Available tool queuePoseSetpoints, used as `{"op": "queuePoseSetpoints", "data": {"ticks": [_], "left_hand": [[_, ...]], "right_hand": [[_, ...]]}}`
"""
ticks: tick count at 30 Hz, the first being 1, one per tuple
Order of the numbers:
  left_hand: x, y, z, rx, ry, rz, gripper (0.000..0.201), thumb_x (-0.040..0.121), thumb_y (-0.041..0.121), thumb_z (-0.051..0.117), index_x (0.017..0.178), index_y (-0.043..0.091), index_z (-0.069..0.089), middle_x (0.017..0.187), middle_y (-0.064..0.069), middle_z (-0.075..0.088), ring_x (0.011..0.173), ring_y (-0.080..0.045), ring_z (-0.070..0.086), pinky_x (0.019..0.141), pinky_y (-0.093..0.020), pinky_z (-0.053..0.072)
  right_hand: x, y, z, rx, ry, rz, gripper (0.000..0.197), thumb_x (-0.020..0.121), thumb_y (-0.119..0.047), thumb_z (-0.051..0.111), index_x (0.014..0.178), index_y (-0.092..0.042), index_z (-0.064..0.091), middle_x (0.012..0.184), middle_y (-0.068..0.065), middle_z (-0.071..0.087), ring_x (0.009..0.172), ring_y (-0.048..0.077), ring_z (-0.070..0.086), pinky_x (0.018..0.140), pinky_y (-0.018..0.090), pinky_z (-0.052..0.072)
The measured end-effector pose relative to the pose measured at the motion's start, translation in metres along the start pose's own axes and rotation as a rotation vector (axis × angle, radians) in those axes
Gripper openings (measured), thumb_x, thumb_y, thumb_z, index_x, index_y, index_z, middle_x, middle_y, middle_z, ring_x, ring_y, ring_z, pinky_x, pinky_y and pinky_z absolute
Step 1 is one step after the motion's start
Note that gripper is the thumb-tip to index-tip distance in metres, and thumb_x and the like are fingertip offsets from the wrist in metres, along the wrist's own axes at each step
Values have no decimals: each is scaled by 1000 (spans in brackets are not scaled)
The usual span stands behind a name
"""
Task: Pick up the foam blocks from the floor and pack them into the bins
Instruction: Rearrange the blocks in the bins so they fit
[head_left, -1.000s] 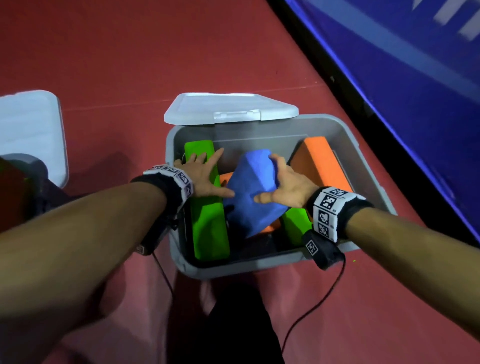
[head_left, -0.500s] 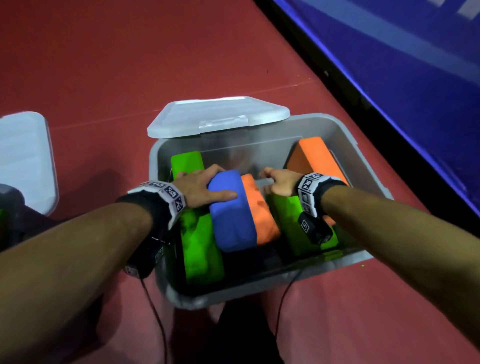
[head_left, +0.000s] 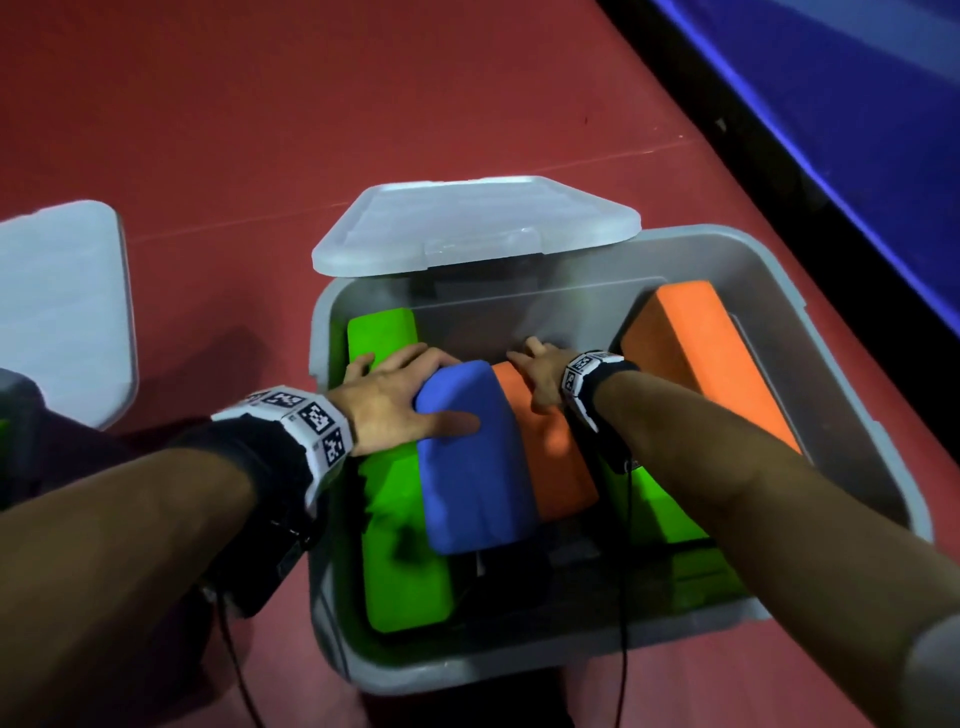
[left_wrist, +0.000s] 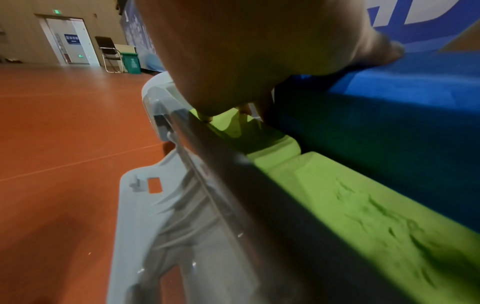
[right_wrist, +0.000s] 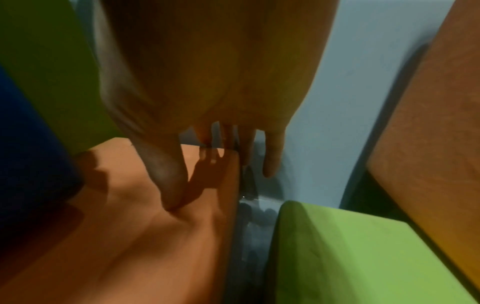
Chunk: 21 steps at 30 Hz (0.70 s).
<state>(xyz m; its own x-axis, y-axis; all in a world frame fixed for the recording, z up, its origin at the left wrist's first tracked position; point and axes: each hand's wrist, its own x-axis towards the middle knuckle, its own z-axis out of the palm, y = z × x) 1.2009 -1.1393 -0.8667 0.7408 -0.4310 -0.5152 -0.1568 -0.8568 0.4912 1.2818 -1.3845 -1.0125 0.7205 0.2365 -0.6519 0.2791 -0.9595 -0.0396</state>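
Inside the grey bin (head_left: 852, 441), the left hand (head_left: 395, 400) gripped the blue foam block (head_left: 472, 467) — the right hand (head_left: 540, 374), fingers straight, pressed the orange block (head_left: 556, 467) beside it.

A grey plastic bin (head_left: 852, 415) is sitting on the red floor, open, with its translucent lid (head_left: 478, 223) lying tilted across its far rim. Inside, foam blocks are standing packed side by side. A long green block (head_left: 400, 545) is lying along the left wall. A blue block (head_left: 467, 467) with rounded corners is sitting just right of it, raised above its neighbours. An orange block (head_left: 556, 467) is touching the blue one's right face. A second green block (head_left: 660, 509) is lying lower, further right. A large orange block (head_left: 701, 353) is leaning tilted against the right wall.
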Motion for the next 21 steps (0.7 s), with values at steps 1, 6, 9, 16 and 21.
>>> {"op": "queuePoseSetpoints", "data": {"ticks": [1,6,9,16,21], "left_hand": [[-2,2,-1,-7,-10,-3,62,49,93,37,104,65,34,130,21,38,131,-7,36,119,-50,4],[-13,27,-6,37,-44,48,84,46,88,39,121,51,40,116,14,60,109,-13,57,106,-47,36],[-15,42,-2,163,-86,-1,83,53,95,36,121,48,39,110,11,64,109,-17,59,109,-50,28],[-33,77,15,112,-59,66,63,75,82,49,121,39,47,86,12,56,82,-17,52,83,-28,40],[-41,64,5,-159,-91,147,51,80,66,64,121,37,58,110,5,68,103,-13,63,97,-35,48]], "right_hand": [[1,-3,1,1,8,18,105,71,-28,71,156,-25,11,159,14,5,143,34,22,111,43,36],[-8,-2,1,64,31,88,98,55,-37,76,144,-25,36,138,12,23,132,35,31,99,49,46],[-24,7,5,94,73,143,90,54,-32,84,130,-11,42,134,11,29,127,33,34,95,45,48],[-48,18,-1,412,51,236,69,69,-28,78,122,-11,38,113,12,58,103,30,59,85,38,51],[-57,22,-7,485,35,260,58,63,-28,84,102,-17,43,99,4,56,96,27,57,85,39,50]]}}
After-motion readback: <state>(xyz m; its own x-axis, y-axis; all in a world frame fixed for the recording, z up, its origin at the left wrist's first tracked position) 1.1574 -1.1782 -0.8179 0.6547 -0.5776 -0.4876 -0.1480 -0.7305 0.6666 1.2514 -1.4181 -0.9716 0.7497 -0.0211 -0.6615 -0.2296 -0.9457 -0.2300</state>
